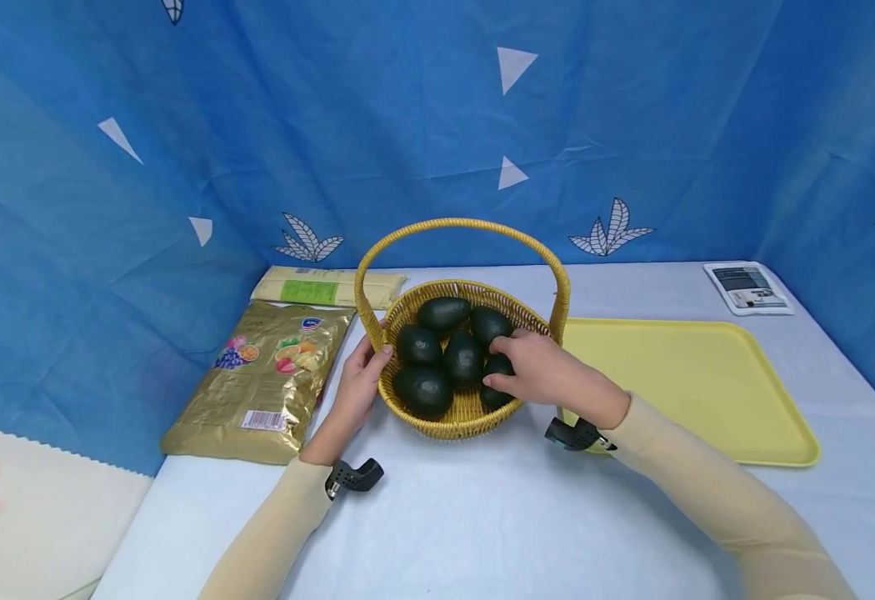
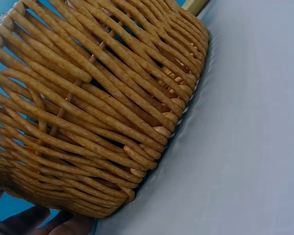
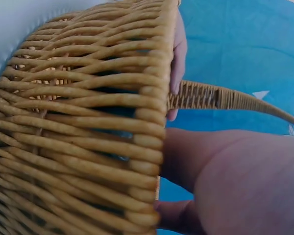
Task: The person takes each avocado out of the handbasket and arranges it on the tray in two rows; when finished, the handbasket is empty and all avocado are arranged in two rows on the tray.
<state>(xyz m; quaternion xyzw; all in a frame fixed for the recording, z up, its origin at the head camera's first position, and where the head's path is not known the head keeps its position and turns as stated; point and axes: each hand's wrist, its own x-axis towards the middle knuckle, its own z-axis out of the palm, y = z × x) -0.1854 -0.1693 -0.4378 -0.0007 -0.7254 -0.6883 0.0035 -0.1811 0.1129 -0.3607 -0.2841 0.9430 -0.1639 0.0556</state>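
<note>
Avocado (image 1: 492, 397) is being pinched between thumb and fingers of right hand (image 1: 538, 369). Basket (image 1: 452, 430) is being gripped at rim by left hand (image 1: 358, 383).

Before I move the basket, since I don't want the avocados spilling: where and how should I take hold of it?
Best, I'd judge, by the top of the arched handle, from above: it stands up over the avocados, spans the basket side to side, and neither left hand nor right hand covers its top.
</note>
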